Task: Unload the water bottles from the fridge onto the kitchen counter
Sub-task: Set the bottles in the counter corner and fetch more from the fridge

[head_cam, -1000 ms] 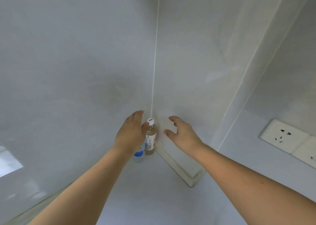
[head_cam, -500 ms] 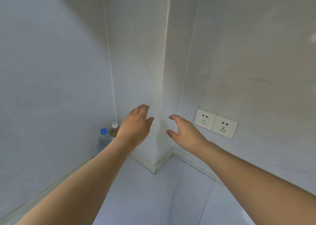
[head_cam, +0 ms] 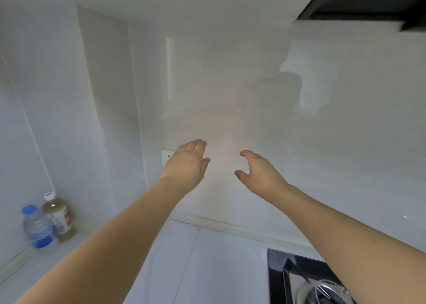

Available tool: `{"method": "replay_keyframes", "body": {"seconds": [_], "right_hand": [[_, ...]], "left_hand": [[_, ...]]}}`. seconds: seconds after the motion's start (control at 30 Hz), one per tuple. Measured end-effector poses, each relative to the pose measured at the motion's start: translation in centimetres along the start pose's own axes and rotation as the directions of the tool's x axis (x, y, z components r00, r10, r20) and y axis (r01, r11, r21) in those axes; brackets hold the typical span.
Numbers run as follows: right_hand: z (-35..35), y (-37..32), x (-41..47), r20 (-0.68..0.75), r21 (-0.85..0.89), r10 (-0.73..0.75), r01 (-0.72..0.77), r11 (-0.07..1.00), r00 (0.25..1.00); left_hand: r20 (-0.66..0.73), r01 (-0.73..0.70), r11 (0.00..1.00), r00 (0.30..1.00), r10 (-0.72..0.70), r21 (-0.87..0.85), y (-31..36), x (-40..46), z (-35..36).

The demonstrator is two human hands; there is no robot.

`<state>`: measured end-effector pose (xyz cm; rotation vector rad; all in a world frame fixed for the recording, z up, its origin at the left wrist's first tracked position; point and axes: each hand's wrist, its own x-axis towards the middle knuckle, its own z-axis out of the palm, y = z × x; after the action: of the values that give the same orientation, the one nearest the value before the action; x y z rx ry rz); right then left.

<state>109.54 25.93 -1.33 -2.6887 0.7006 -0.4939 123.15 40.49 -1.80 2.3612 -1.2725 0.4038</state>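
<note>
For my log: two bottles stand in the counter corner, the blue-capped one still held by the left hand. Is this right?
Not quite. The head view shows the left hand open in the air, holding nothing. The blue-capped bottle and the other bottle do stand in the corner.

White kitchen counter [head_cam: 202, 264] fills lower part of frame, w/ a faint seam running down its middle. Lower left, in the corner by the wall: clear water bottle w/ blue cap [head_cam: 38, 228] upright, touching a yellowish bottle w/ white cap [head_cam: 58, 216], also upright. Lower right: black cooktop [head_cam: 297, 273] set in counter.
</note>
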Motion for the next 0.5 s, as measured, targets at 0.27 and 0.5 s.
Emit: {"method": "replay_keyframes", "body": {"seconds": [0.27, 0.5], "right_hand": [[-7.2, 9.1, -5.9, -0.172, -0.064, 0.278, -0.293, 0.954, 0.945], [-12.6, 15.7, -13.4, -0.283, -0.060, 0.429, -0.463, 0.885, 0.858]], "left_hand": [[0.065, -0.274, 0.942, 0.955, 0.291, -0.191, 13.3, 4.5, 4.2], [0.094, -0.501, 0.837, 0.843, 0.529, -0.221, 24.3, 3.2, 6.2]]}}
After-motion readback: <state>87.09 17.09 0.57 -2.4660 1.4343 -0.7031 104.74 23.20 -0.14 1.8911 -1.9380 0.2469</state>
